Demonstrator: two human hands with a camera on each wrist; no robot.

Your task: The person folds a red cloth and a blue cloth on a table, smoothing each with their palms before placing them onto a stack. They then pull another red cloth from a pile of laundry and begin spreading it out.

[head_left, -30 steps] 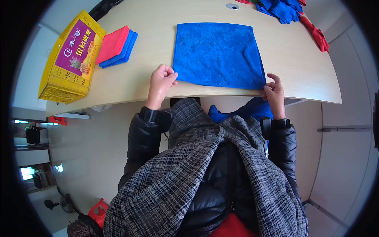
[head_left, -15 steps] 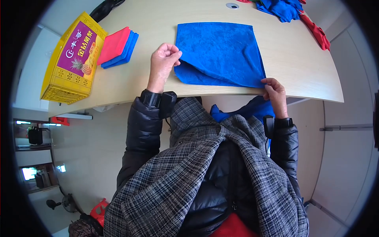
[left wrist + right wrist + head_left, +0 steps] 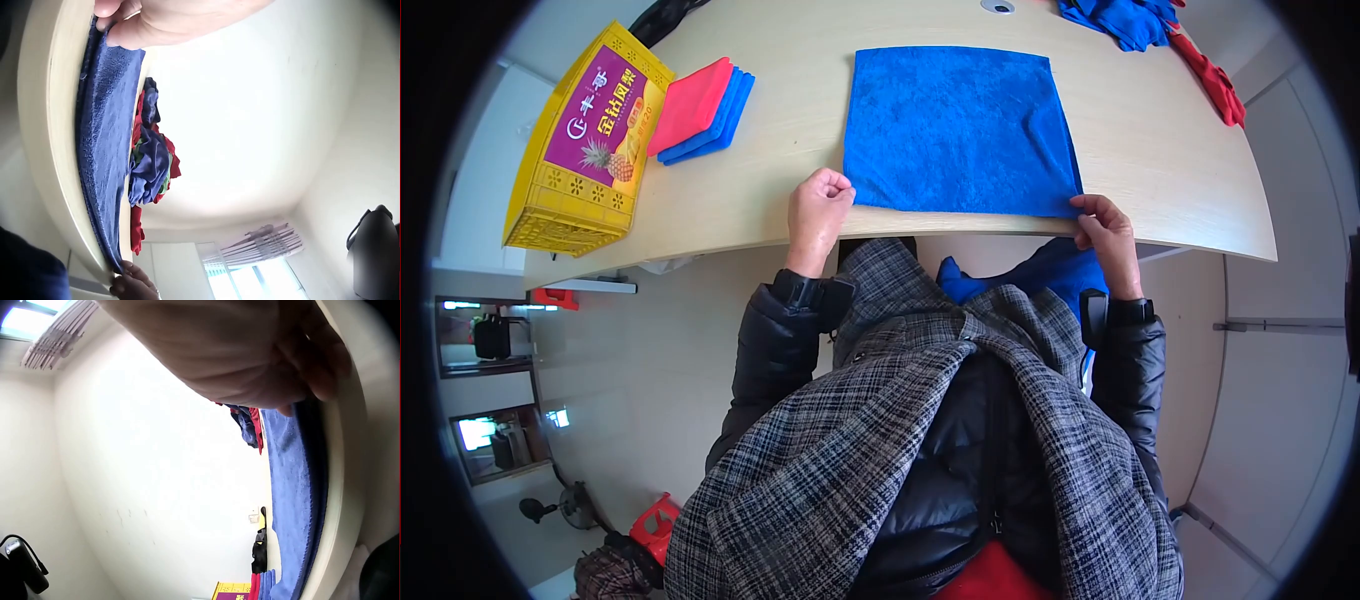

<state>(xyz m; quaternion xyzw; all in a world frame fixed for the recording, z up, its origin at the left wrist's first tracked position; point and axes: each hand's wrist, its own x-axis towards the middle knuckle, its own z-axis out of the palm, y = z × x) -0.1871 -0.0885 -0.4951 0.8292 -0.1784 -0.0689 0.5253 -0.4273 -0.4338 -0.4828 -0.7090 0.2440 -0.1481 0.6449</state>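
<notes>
Blue cloth [image 3: 960,130] lies spread on the bench [image 3: 785,110], near edge running along the bench's front edge, btwn both hands. Surface mostly flat, w/ a crease nr its R side; in L wrist view the near edge looks layered.

L hand [image 3: 818,218] is at the cloth's near L corner, fingers [image 3: 836,186] curled & pinching it. R hand [image 3: 1110,245] is at the near R corner, fingers [image 3: 1095,207] bent over the edge & pinching there too; R wrist view is dark around the tips, but they touch the cloth. Both wrists wear a dark band w/ a device, over black puffy sleeves [image 3: 775,350]. Plaid coat [image 3: 830,430] covers the torso & lap.

L side of bench: yellow crate [image 3: 570,225] w/ purple pineapple label [image 3: 600,110]. Just beside it, folded stack [image 3: 690,108], red on top, blue below, well apart from the blue cloth. Black item [image 3: 662,16] behind the crate, can't tell what.

Far R of bench: rumpled pile [image 3: 150,165], mostly blue & red w/ some green, seen best in L wrist view; a red piece [image 3: 1212,82] trails from it toward the bench's R edge. Round fitting [image 3: 998,6] set in bench top nr far edge.

Below bench level: blue fabric [image 3: 1040,272] by the lap, red stool [image 3: 656,525] & fan [image 3: 575,505] on the L. Striped curtain [image 3: 265,244] at a bright window [image 3: 262,281] in L wrist view.
</notes>
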